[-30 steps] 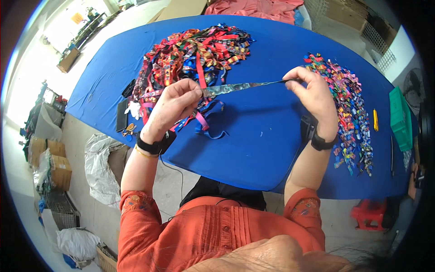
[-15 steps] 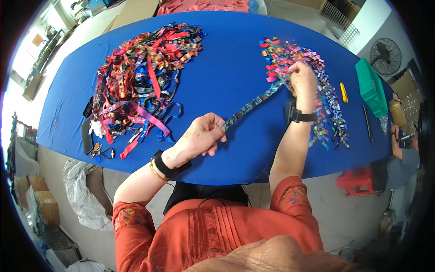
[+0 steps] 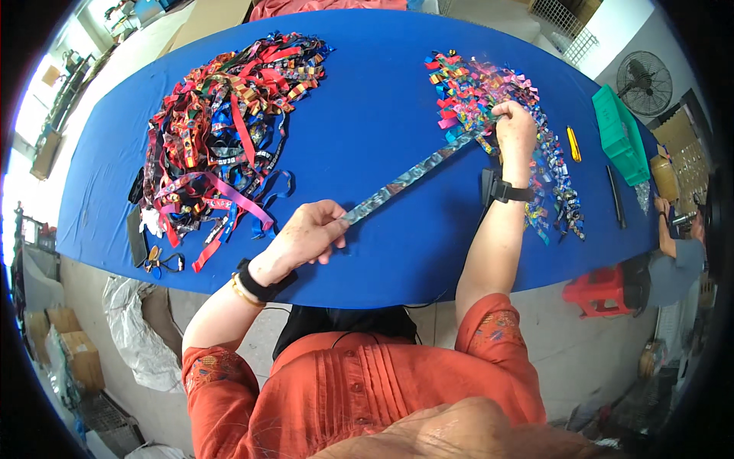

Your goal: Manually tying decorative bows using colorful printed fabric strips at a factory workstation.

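Patterned strap (image 3: pixel 409 177): stretched across blue table (image 3: pixel 367 115), my left hand (image 3: pixel 310 233) pinching near end, my right hand (image 3: pixel 516 134) pressing far end onto sorted strap row (image 3: pixel 497 115); tangled strap heap (image 3: pixel 222 122) left of strap.

A blue table (image 3: pixel 367 122) fills the view. Near its right end lie a green tray (image 3: pixel 621 134), a yellow marker (image 3: pixel 573 143) and a dark pen (image 3: pixel 615 197). A black phone (image 3: pixel 137 236) lies at the left edge. Off the table stand a red stool (image 3: pixel 604 289) and what seems a fan (image 3: pixel 644 82)
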### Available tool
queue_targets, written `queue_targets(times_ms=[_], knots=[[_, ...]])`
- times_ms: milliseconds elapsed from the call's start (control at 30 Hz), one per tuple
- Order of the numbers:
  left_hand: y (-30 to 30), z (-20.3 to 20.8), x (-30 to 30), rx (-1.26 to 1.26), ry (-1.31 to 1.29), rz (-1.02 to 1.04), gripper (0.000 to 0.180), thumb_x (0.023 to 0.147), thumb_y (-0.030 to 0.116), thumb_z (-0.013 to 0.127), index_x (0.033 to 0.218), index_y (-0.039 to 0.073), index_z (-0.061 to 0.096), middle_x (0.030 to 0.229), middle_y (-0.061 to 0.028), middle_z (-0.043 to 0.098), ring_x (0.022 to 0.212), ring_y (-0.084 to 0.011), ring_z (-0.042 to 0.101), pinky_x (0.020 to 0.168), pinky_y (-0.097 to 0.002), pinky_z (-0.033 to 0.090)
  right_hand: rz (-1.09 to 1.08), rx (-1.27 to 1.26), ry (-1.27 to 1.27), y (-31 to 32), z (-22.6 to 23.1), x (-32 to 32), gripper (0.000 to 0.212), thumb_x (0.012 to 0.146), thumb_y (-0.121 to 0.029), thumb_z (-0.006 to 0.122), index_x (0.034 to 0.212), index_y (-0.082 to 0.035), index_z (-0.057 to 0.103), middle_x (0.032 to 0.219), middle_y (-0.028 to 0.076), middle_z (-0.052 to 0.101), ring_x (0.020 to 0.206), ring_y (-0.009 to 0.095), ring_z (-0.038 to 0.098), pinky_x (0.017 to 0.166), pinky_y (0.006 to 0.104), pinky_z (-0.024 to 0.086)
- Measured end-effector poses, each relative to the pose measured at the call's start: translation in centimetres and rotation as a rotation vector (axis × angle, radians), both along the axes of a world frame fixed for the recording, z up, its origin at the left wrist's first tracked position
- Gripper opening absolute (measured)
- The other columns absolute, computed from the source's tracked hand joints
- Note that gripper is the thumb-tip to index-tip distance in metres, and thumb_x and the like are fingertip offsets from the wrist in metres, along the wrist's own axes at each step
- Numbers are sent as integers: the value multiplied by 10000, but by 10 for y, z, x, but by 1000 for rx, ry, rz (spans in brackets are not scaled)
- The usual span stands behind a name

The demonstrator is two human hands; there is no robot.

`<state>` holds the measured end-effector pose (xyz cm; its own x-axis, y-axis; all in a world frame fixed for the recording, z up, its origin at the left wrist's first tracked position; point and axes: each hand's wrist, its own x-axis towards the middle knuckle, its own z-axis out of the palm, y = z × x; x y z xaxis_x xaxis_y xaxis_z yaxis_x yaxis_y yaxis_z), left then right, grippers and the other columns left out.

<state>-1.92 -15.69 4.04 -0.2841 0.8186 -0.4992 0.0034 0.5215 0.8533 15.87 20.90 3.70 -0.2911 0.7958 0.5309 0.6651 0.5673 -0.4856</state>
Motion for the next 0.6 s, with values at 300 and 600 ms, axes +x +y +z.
queue_targets(times_ms=[300, 600], knots=[[-108, -7, -4, 117, -11, 370, 119, 1004, 134, 560, 1036, 29, 604, 718, -9, 622, 490, -48, 527, 416, -201, 377, 312, 31, -62, -92, 29, 12, 192, 874, 7, 584, 1013, -97, 666, 923, 120, 719, 856, 287, 710, 733, 363, 548], [-182, -56, -12, 168, 64, 647, 115, 988, 122, 576, 997, 12, 608, 694, -19, 603, 463, -51, 488, 396, -203, 354, 493, 88, -255, -207, -14, 80, 170, 842, 55, 615, 976, -39, 660, 1020, 119, 711, 943, 293, 696, 809, 366, 559]])
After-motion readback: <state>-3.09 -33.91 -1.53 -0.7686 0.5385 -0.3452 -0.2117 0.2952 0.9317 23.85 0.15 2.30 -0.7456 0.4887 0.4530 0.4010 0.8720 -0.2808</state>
